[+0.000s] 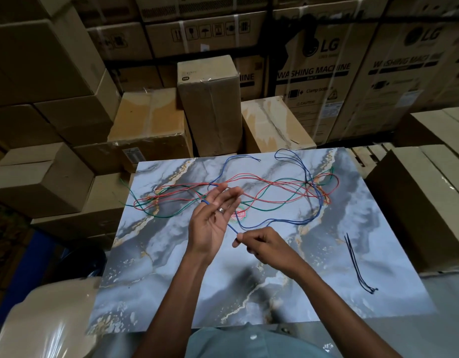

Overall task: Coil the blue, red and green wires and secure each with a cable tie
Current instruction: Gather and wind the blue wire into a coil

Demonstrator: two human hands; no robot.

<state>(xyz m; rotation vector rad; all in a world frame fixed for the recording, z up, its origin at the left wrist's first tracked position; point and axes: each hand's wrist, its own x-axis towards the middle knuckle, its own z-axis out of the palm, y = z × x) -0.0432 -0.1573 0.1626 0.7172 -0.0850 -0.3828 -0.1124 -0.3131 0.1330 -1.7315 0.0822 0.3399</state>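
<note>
Warehouse storeroom; stacked cardboard cartons (68,60); washing-machine boxes (313,81) behind marble-patterned tabletop (171,267)

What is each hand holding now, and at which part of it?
The right hand pinches the blue wire along its length, not at an end. The left hand is open, the same wire looped over its thumb.

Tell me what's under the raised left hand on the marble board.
Under the left hand, red wire, green wire and blue wire cross the marble board. A red round mark peeks out; the rest is covered.
</note>
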